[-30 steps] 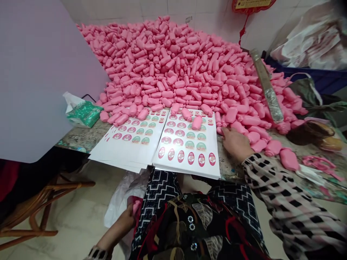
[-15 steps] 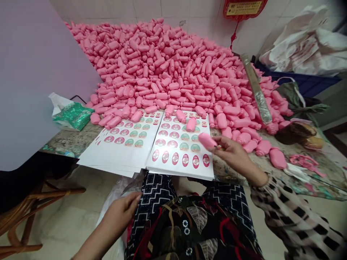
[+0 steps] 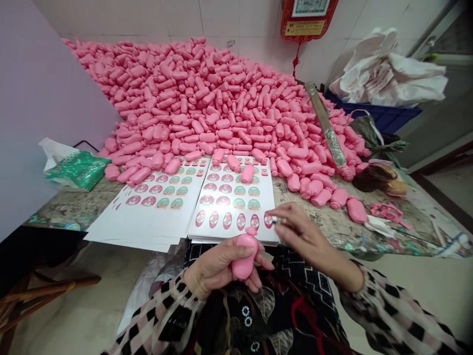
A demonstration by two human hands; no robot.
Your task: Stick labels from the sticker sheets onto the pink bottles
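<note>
My left hand [image 3: 221,261] is closed round a small pink bottle [image 3: 244,261], its neck pointing up and away from me, in front of the table edge. My right hand [image 3: 305,239] hovers at the lower right corner of a sticker sheet [image 3: 236,236], beside an oval pink sticker [image 3: 268,220]. Its thumb and forefinger are pinched on something small and dark with a metallic glint, too small to name. Rows of oval, round-topped pink and green stickers cover that sheet. A second sticker sheet [image 3: 136,224] lies to its left.
A large heap of pink bottles [image 3: 207,98] covers the back of the table; several rest on the sheets. A tape-wrapped bar [image 3: 325,125] leans on the heap. A green tissue pack [image 3: 78,168] lies left, a blue crate [image 3: 388,116] stands back right, and a pale panel rises at left.
The pink bottle has passed from my right hand to my left, which has risen from my lap. My right hand has moved down to the sheet's corner stickers. The view has shifted slightly.
</note>
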